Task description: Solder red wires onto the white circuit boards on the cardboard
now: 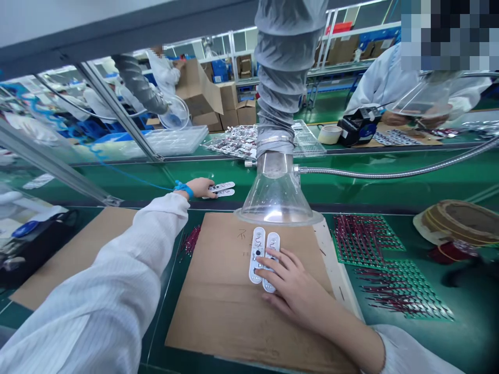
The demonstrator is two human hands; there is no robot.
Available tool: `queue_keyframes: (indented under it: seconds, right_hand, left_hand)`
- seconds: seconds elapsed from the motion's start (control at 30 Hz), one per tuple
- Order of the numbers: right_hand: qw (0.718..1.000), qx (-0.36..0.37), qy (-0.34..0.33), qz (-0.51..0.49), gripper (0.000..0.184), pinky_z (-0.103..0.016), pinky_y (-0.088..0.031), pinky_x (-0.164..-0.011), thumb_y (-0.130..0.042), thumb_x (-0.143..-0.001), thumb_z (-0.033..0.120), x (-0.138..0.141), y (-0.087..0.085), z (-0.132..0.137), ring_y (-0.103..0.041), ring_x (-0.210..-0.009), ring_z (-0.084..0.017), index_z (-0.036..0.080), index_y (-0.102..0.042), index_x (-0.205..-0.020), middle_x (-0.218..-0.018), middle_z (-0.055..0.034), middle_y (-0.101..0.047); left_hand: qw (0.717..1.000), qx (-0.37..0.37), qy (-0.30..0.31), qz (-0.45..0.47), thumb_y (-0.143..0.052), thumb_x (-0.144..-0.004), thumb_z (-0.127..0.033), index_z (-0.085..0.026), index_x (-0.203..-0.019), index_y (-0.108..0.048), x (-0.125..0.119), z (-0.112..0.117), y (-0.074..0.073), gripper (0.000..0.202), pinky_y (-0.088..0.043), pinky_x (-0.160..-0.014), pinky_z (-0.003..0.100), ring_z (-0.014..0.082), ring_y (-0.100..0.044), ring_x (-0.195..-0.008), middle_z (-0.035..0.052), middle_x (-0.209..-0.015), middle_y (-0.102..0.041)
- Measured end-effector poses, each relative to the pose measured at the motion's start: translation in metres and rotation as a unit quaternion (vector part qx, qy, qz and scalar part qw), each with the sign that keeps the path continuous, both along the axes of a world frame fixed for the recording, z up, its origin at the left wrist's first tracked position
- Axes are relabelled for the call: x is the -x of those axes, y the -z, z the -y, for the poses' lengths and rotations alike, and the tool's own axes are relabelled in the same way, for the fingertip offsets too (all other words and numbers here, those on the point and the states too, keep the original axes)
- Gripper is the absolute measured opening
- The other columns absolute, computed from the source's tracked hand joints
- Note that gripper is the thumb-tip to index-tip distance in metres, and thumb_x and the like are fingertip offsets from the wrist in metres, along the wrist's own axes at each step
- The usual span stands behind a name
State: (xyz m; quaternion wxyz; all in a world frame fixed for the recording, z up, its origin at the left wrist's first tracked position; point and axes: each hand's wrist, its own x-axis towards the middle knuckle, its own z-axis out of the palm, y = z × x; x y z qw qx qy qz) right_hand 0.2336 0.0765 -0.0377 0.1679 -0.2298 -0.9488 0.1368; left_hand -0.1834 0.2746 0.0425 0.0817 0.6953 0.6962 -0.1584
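My left hand (200, 188), with a blue wrist strap (183, 189), reaches forward to the green belt. Its fingers are closed on the near ends of two white oblong plastic casings (223, 186). Straight in front of me, another white oblong casing (257, 255) with wires and a dark round part inside lies on the cardboard sheet (218, 306). Close beside it on the right is a second such casing (273, 240). My right hand (292, 283) lies over this pair, fingers stretched out and a little apart, the fingertips touching the casings.
A clear fume hood (278, 200) hangs low above the cardboard's far edge. At right lie green circuit boards with dark red wires (356, 239) and a tape-wrapped round object (456, 221). Loose red wires (191, 241) lie left. A co-worker's sleeve (374, 78) is across the belt.
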Motion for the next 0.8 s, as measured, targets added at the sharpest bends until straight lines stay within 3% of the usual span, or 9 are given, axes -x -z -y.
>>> queue_keyframes:
  seconds: [0.2, 0.3, 0.37, 0.43, 0.53, 0.67, 0.8]
  right_hand:
    - [1.0, 0.005, -0.001, -0.014, 0.025, -0.062, -0.054, -0.12, -0.067, -0.11, 0.032, -0.005, -0.006, -0.003, -0.059, -0.148, -0.037, 0.025, -0.073, -0.133, -0.15, -0.0116, -0.072]
    - [1.0, 0.006, -0.009, -0.018, 0.026, -0.061, -0.055, -0.119, -0.067, -0.111, 0.034, -0.006, -0.008, -0.003, -0.059, -0.148, -0.036, 0.025, -0.073, -0.134, -0.149, -0.0124, -0.072]
    - [1.0, 0.004, -0.013, -0.02, 0.027, -0.06, -0.055, -0.119, -0.066, -0.111, 0.035, -0.006, -0.008, -0.003, -0.058, -0.149, -0.036, 0.024, -0.073, -0.135, -0.149, -0.0127, -0.072]
    - [1.0, 0.002, -0.016, -0.021, 0.028, -0.061, -0.055, -0.119, -0.066, -0.111, 0.035, -0.007, -0.007, -0.003, -0.058, -0.149, -0.037, 0.023, -0.072, -0.136, -0.149, -0.0128, -0.072]
    - [1.0, 0.0, -0.017, -0.024, 0.028, -0.062, -0.056, -0.118, -0.067, -0.111, 0.033, -0.007, -0.007, -0.002, -0.058, -0.149, -0.038, 0.023, -0.071, -0.136, -0.148, -0.0122, -0.072]
    - [1.0, -0.006, -0.007, -0.027, 0.025, -0.061, -0.056, -0.119, -0.067, -0.111, 0.031, -0.006, -0.007, -0.003, -0.059, -0.148, -0.037, 0.023, -0.072, -0.133, -0.145, -0.0121, -0.073]
    - [0.999, -0.016, 0.01, -0.038, 0.022, -0.062, -0.057, -0.118, -0.067, -0.11, 0.03, -0.006, -0.004, -0.005, -0.06, -0.146, -0.038, 0.022, -0.073, -0.13, -0.14, -0.0133, -0.074]
  left_hand:
    - [0.999, -0.041, 0.009, -0.003, -0.06, -0.093, -0.061, -0.014, -0.122, -0.079, 0.002, 0.024, -0.015, 0.058, -0.048, -0.073, 0.035, 0.0368, -0.075, -0.101, 0.0206, -0.116, -0.083]
    - [0.998, -0.056, 0.014, 0.023, -0.053, -0.099, -0.064, -0.015, -0.115, -0.078, -0.019, 0.055, -0.019, 0.057, -0.042, -0.066, 0.034, 0.0315, -0.074, -0.09, 0.0161, -0.105, -0.082]
    - [0.996, -0.055, 0.022, 0.06, -0.052, -0.1, -0.067, -0.018, -0.107, -0.077, -0.046, 0.087, -0.014, 0.056, -0.04, -0.064, 0.034, 0.0282, -0.073, -0.082, 0.0124, -0.097, -0.082]
    - [0.986, -0.042, 0.029, 0.159, -0.06, -0.096, -0.067, -0.02, -0.1, -0.078, -0.077, 0.124, -0.005, 0.051, -0.041, -0.065, 0.035, 0.0277, -0.072, -0.078, 0.01, -0.091, -0.082]
    - [0.959, -0.025, 0.009, 0.282, -0.06, -0.1, -0.063, -0.025, -0.113, -0.079, -0.111, 0.171, 0.012, 0.045, -0.047, -0.072, 0.035, 0.0295, -0.077, -0.09, 0.0076, -0.102, -0.085]
    - [0.943, -0.106, -0.098, 0.299, -0.051, -0.105, -0.068, -0.022, -0.115, -0.074, -0.11, 0.202, 0.026, 0.051, -0.05, -0.073, 0.038, 0.03, -0.077, -0.085, 0.0101, -0.099, -0.084]
    - [0.956, -0.085, -0.09, 0.266, -0.048, -0.108, -0.063, -0.025, -0.094, -0.066, -0.099, 0.216, 0.028, 0.045, -0.045, -0.068, 0.037, 0.0271, -0.072, -0.075, 0.0056, -0.082, -0.075]
